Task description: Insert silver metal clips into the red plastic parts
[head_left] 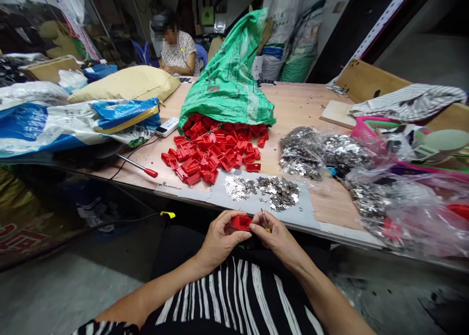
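My left hand [220,240] is closed around a small red plastic part [241,222], held over my lap just below the table edge. My right hand [275,235] pinches a thin metal tool with a yellow handle [264,219] against that part. On the table in front lie two small heaps of silver metal pieces [261,188] on a grey mat [220,194]. Behind them spreads a pile of red plastic parts [212,152], spilling from a green sack [229,81].
Clear bags of metal pieces [322,154] crowd the right side, beside a pink basket [362,127]. A red-handled screwdriver [139,167] and a white remote [166,127] lie to the left, near blue-and-white sacks [73,122]. Another person [176,49] sits at the far end.
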`<state>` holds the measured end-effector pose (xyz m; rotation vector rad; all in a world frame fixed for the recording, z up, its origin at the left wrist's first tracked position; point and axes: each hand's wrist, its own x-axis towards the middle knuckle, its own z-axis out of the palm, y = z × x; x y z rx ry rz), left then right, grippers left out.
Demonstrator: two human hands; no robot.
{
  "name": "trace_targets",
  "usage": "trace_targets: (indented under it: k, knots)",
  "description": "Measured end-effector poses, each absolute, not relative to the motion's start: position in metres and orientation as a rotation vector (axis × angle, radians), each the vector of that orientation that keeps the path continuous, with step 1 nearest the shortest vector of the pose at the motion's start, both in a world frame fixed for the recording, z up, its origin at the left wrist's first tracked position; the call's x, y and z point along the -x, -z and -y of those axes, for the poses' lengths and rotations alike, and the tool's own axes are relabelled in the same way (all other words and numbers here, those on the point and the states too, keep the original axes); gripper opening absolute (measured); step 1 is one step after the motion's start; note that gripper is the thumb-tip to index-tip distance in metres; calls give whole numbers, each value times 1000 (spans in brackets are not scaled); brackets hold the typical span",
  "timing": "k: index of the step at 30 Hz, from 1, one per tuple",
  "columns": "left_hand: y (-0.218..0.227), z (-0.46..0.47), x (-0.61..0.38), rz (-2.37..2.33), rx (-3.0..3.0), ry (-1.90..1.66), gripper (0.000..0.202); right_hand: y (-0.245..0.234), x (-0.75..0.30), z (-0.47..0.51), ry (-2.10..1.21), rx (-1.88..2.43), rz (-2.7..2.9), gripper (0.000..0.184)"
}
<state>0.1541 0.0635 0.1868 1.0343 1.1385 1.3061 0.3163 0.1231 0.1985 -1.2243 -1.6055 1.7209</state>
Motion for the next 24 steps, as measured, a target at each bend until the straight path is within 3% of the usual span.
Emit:
trace_targets:
  k: [4,14,21,24]
  knots:
    - [-185,-65,-146,-1311,-1275,-1283,30,-196,-309,-122,-1707,1207,1611,30]
    - [-183,-70,-128,-1316,-1291,-1273,31,-199,-299,-124,-1636,1139,1755,30]
    - [-185,-86,-102,-1354,-1294,-1290,32,-210,-297,-147,-1073,1239,2214,12]
    - [-186,-93,-95,-1378,-1365,-1290,33,-210,-291,-153,-888,1210,2308,14]
